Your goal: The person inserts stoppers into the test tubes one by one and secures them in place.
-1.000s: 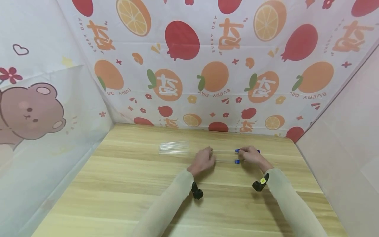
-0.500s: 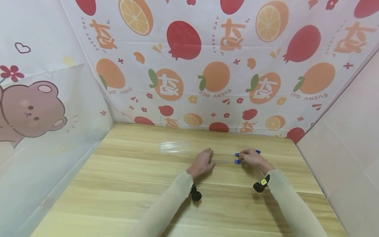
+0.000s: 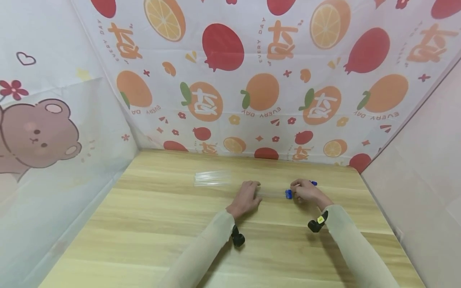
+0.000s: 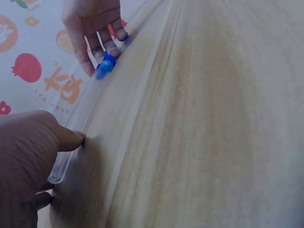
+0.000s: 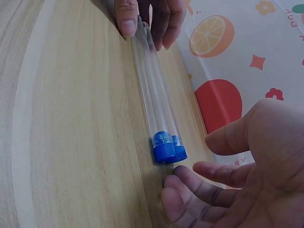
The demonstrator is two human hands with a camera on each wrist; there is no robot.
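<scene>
Two clear tubes (image 5: 151, 85) with blue caps (image 5: 167, 151) lie side by side on the wooden table (image 3: 151, 224). My left hand (image 3: 246, 196) holds their closed ends, with the thumb (image 5: 127, 19) on the near side and the fingers on the far side. In the left wrist view the thumb tip (image 4: 76, 138) touches the tube (image 4: 64, 164). My right hand (image 3: 306, 191) is at the capped ends (image 3: 288, 194), its fingers (image 5: 190, 202) loosely bent and holding nothing. Its fingertips lie against the blue caps (image 4: 105, 65).
A bundle of several clear tubes (image 3: 212, 178) lies left of my left hand. Another blue cap (image 3: 314, 183) shows just behind my right hand. Fruit-patterned sheets wall in the table at the back and both sides.
The two capped tube ends, a small gap apart a second ago, now lie together. My right hand shifted slightly toward me with them. My left hand stayed at the closed ends.
</scene>
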